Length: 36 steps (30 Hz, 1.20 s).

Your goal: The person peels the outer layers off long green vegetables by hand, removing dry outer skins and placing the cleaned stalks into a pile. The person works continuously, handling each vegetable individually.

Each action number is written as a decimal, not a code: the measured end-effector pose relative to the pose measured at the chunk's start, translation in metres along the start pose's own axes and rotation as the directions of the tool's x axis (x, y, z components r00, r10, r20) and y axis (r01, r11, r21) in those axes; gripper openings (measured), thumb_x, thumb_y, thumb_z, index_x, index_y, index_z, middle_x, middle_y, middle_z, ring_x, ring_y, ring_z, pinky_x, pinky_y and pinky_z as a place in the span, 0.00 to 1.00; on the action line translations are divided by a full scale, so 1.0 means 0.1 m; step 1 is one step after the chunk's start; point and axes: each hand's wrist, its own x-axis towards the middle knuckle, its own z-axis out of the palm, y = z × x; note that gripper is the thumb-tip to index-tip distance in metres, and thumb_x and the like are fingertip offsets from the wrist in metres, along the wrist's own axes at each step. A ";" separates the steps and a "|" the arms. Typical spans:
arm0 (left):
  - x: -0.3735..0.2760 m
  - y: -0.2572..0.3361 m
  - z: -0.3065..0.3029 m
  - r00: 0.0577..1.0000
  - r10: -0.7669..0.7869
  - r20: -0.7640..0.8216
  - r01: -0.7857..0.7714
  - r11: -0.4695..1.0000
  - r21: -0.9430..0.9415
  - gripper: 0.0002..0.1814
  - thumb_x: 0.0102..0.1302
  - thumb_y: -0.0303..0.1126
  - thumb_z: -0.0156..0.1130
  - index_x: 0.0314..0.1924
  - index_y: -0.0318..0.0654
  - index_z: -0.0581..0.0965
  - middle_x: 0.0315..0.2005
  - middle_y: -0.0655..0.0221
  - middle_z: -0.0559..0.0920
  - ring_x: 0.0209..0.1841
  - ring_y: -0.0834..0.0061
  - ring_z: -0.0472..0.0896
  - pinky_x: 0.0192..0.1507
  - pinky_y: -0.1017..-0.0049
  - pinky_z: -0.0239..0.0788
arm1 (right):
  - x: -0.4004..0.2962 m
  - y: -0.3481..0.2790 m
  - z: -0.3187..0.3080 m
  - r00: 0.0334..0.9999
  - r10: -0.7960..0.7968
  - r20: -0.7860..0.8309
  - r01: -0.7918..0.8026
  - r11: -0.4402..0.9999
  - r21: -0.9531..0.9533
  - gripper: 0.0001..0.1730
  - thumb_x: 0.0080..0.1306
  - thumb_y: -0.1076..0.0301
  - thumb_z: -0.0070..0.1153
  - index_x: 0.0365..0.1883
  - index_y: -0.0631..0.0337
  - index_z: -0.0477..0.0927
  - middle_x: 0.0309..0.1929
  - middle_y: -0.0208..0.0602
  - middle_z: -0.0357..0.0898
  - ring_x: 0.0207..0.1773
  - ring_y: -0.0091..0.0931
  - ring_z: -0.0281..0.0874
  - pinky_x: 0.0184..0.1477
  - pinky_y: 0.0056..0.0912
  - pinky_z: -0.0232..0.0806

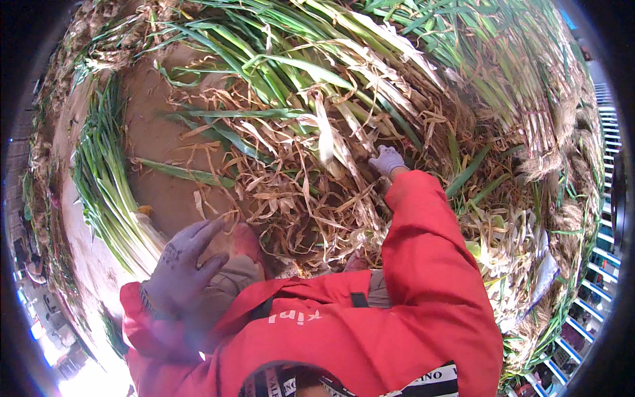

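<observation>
My left hand (184, 263), in a pale glove with dark smudges, is raised in front of my left knee. Its fingers are spread and nothing is in them. Beside it lie peeled green onions (116, 203) with white stems and green tops. My right hand (388, 160), also gloved, reaches out to the root end of a heap of unpeeled green onions (297, 64). Its fingers rest against the dry-skinned stalks, and whether they grip one is hidden. Withered leaves and peelings (302, 198) cover the ground between my hands.
Tied bundles of green onions (538, 124) with shaggy roots stand at the right. More peelings (501, 243) lie by my right elbow, near a pale plastic sheet (543, 280). Blue-and-white slats (590, 285) edge the far right. Bare brown floor (154, 119) shows at the left.
</observation>
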 end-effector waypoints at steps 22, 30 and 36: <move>2.00 1.67 1.36 0.998 -0.062 0.015 -0.030 -0.666 -0.746 0.22 0.66 0.47 0.55 0.48 0.35 0.68 0.36 0.58 0.77 0.38 0.58 0.78 0.41 0.55 0.74 | -5.29 0.46 -2.55 0.710 -0.300 -0.637 0.105 0.940 -0.325 0.18 0.51 0.66 0.63 0.41 0.57 0.79 0.22 0.37 0.76 0.27 0.36 0.74 0.35 0.40 0.66; 1.30 2.02 0.36 0.895 0.194 -0.402 -0.270 -0.481 -0.834 0.25 0.62 0.58 0.55 0.43 0.42 0.72 0.33 0.65 0.80 0.33 0.69 0.82 0.33 0.68 0.79 | -4.75 1.34 -2.37 0.696 -0.038 -0.717 0.142 0.986 0.086 0.27 0.54 0.65 0.64 0.52 0.65 0.75 0.45 0.45 0.79 0.45 0.35 0.77 0.50 0.35 0.68; 1.09 1.48 0.54 0.936 0.064 -0.345 -0.342 -0.052 -0.938 0.36 0.61 0.65 0.51 0.52 0.37 0.70 0.42 0.61 0.78 0.43 0.64 0.79 0.49 0.61 0.72 | -3.33 -0.45 -2.18 0.699 -0.417 -0.581 0.703 0.547 0.454 0.32 0.60 0.56 0.60 0.57 0.68 0.69 0.53 0.44 0.76 0.53 0.30 0.74 0.55 0.30 0.65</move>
